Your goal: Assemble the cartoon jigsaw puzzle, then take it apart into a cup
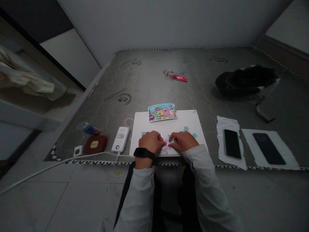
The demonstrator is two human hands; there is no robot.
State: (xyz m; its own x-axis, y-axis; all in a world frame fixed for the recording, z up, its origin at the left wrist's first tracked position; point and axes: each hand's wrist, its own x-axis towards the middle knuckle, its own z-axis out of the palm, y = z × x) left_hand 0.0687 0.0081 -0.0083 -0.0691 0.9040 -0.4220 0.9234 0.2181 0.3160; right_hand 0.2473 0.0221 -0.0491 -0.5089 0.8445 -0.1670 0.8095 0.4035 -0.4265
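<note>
Both hands rest low over a white board (142, 120), at a partly joined jigsaw puzzle (165, 149) in pink and blue. My left hand (151, 142), with a black band on its wrist, has its fingers curled and pinched at the puzzle's pieces. Close beside it, my right hand (182, 141) pinches at the same pieces from the right. The hands cover much of the puzzle, and the pieces at the fingertips are small. A loose blue puzzle piece (186, 128) and another blue piece (194, 135) lie right of the puzzle. Behind stands a colourful cartoon picture card (163, 112).
Left of the board are a white power bank (120, 139) with a cable, a brown case (95, 144) and a small can (88, 127). Two phones lie on paper at right: a green-edged phone (231, 144) and a dark phone (269, 149). A black bag-like object (243, 80) and red packet (175, 76) sit farther back.
</note>
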